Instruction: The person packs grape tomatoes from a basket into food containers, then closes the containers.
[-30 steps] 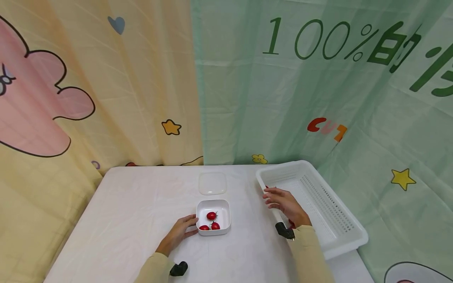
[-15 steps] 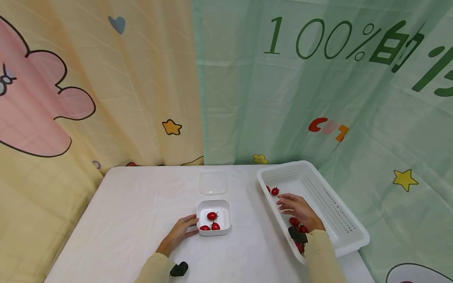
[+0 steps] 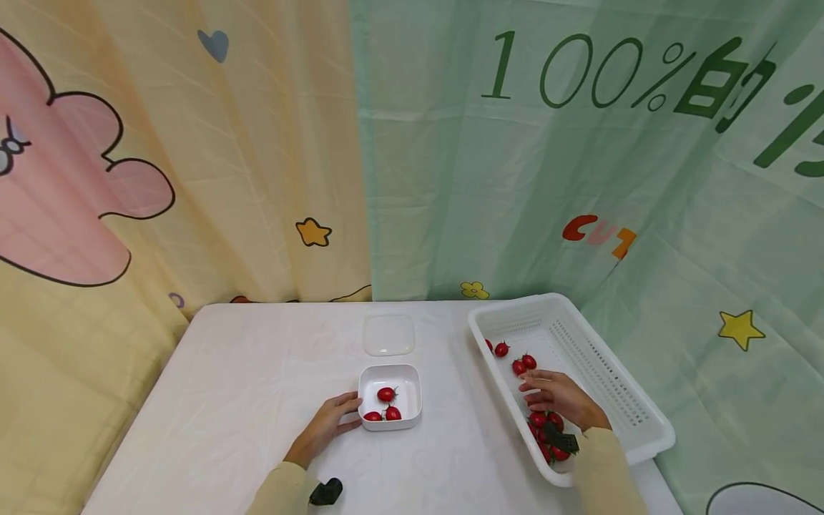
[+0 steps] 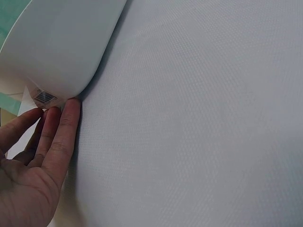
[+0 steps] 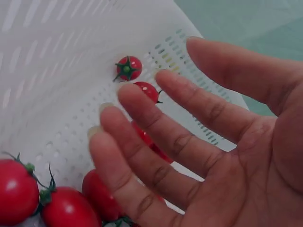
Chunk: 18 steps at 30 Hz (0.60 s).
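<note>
My left hand [image 3: 327, 423] touches the left side of a small white square box [image 3: 404, 424] with its fingertips, the fingers fairly straight. In the left wrist view the fingers [image 4: 61, 142] meet the box wall [image 4: 61, 42] beside a barcode label. Inside the box lie three cherry tomatoes [image 3: 386, 394]. My right hand [image 3: 563, 399] is over the white slotted basket [image 3: 618, 383], its fingers spread and nothing held. Several cherry tomatoes [image 3: 537, 420] lie under and near that hand, with others farther back. In the right wrist view, large-looking tomatoes [image 5: 71, 208] sit below the fingertips.
A clear lid [image 3: 389, 335] lies flat on the white table [image 3: 257, 372] behind the box. The basket's rim [image 3: 498, 390] rises between the box and the basket's tomatoes. Printed curtains [image 3: 425, 179] hang behind and at the sides.
My right hand has moved from the basket's left rim to the right and nearer, over the tomatoes, uncovering some farther back. The left hand and the box have stayed put.
</note>
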### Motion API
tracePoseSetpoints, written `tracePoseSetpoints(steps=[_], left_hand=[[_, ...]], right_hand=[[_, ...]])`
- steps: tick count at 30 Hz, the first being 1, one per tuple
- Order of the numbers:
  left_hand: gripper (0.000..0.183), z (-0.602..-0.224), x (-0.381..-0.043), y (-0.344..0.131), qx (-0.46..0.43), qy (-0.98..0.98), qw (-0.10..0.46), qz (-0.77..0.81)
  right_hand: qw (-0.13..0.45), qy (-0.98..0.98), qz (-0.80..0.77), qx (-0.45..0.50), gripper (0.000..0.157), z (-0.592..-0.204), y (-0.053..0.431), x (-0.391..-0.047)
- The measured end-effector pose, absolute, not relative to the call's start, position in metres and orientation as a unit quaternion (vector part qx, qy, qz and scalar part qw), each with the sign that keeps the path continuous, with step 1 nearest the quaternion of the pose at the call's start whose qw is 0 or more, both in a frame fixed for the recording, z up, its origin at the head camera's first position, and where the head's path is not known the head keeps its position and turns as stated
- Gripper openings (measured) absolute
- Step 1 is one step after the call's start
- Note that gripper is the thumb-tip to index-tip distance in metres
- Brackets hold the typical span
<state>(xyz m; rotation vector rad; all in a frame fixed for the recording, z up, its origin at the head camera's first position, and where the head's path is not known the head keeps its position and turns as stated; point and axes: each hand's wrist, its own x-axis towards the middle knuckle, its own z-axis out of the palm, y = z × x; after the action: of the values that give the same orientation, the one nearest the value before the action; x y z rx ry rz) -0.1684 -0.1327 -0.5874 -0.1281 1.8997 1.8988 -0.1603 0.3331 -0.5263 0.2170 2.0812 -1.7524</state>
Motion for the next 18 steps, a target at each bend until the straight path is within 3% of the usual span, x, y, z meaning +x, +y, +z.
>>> tracePoseSetpoints(steps=[8,18], left_hand=[[0.057,-0.589,-0.167,-0.132,-0.046,0.69,0.227,0.686],[0.058,-0.587,-0.169,-0.132,-0.044,0.693,0.225,0.684]], right_hand=[[0.268,0.745,-0.607,0.068,0.049,-0.529,0.346,-0.151],[0.293,0.762,-0.571,0.083,0.044,-0.524,0.345,-0.147]])
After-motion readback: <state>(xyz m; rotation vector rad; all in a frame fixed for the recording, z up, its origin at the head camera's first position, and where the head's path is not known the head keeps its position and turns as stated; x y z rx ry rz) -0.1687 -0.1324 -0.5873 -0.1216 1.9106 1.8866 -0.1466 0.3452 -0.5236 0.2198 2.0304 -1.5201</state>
